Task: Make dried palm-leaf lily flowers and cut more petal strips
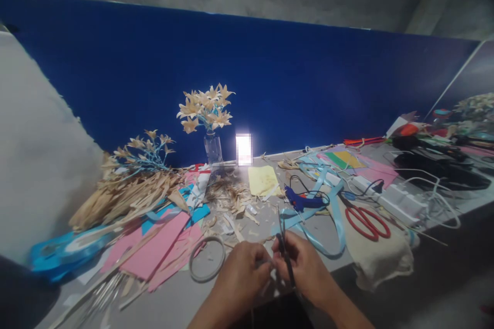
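Left hand [250,267]: fingers drawn into a pinch; whether anything is gripped cannot be told. Right hand [303,264]: curled around slim dark scissors [286,254], narrow blades parted, toward 12 o'clock. From hands: smooth grey ring [204,280], 9 o'clock; blue glue gun [304,200], 1 o'clock; clear vase [213,150], 11 o'clock.

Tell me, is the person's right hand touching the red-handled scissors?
Apart: the head view plainly shows blue ribbon and grey tabletop between the right hand and the red-handled scissors.
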Motion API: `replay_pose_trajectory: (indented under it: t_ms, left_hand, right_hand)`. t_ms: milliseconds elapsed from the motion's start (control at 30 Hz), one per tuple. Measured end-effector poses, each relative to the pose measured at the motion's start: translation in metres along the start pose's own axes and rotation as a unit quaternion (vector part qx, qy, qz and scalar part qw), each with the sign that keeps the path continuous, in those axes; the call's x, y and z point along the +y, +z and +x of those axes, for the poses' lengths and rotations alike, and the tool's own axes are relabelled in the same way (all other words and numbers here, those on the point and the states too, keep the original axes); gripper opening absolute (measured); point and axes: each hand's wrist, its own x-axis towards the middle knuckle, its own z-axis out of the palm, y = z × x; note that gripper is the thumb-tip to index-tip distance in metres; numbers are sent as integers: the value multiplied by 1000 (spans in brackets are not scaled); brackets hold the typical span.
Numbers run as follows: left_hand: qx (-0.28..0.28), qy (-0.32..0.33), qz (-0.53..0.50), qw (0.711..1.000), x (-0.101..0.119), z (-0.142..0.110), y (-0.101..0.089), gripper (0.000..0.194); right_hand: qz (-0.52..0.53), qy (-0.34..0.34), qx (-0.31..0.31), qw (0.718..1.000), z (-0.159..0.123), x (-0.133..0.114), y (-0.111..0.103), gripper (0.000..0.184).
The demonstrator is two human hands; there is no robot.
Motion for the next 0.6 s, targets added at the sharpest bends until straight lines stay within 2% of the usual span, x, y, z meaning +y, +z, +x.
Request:
replay_pose_trajectory:
  t_ms: [133, 267, 400, 500, 600]
  left_hand:
    - [2, -1, 0, 1000, 1, -2, 3, 24]
    - [-20, -1, -39, 999, 4, -4, -3, 23]
    - [1, -13, -108, 994, 4, -5, -15, 20]
    - [5, -27, -203, 979, 2, -4, -21, 23]
    - [30, -50, -327, 943, -1, -3, -20, 25]
  right_hand:
    - [-51, -16, 15, 998, -2, 2, 1, 8]
    - [23, 5, -30, 999, -1, -1, -2, 13]
    - [78, 13, -8, 997, 3, -7, -6, 16]
    - [105, 2, 14, 994, 6, -8, -4, 16]
    - [133, -9, 26, 991, 10, -9, 1, 20]
